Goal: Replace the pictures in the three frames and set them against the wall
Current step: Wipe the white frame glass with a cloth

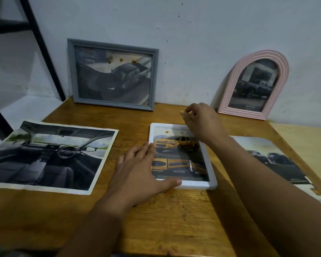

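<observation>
A white frame (211, 179) lies flat on the wooden table (165, 219) with a yellow-car picture in it. My left hand (139, 173) rests on its left edge, fingers spread and thumb along the lower border. My right hand (200, 119) hovers over the frame's top right corner with fingers curled; whether it pinches anything is unclear. A grey frame (113, 74) and a pink arched frame (256, 84), both holding dark car pictures, lean against the wall.
A loose print of a car interior (48, 156) lies at the left of the table. Another loose print of dark cars (274, 156) lies at the right, partly under my right forearm. A black metal shelf post (43, 49) stands at the back left.
</observation>
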